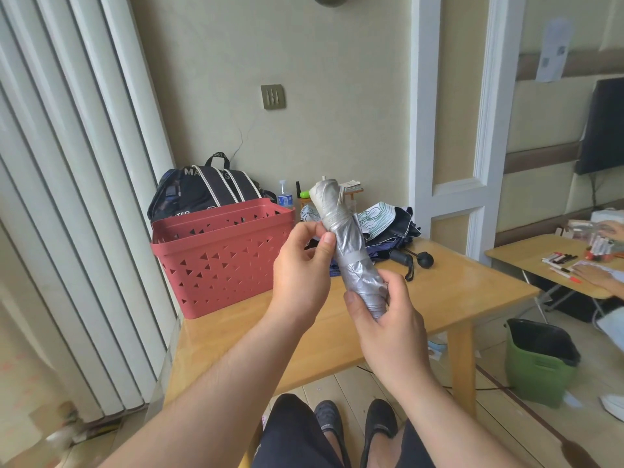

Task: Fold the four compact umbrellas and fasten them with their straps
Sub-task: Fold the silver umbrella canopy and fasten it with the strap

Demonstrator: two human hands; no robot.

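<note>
- The right hand [385,319] is wrapped round the lower end of the silver umbrella [351,251], fingers and thumb curled about the bundled cloth just right of the frame's centre; the handle itself is hidden inside that fist.
- The left hand [300,268] pinches the roll higher up, its thumb pressed against the cloth near a pale strap [354,256] that appears to run round the middle of the roll.
- The silver umbrella stands nearly upright in the air, tilted a little to the left, above the wooden table [456,292] and touching nothing but the two hands.
- It looks light, easily borne by one hand. The canopy is thin, glossy cloth, so I judge it slippery and quick to spring loose from its pleats; the ribs and shaft beneath give a stiff core.
- The best hold is likely the firm lower end for bearing it, with the other hand's fingers pressing the folds flat where the strap crosses.
- Whether the strap is fully fastened cannot be told from here.
- Behind, in the middle of the frame, a heap of unfolded umbrellas [388,228] lies on the table, dark and patterned cloth together, with black handles [410,260] pointing toward the viewer.
- A red basket [223,258] stands on the table left of centre, just beside the left hand in the picture.
- A green bin [540,363] sits on the floor at the lower right.
</note>
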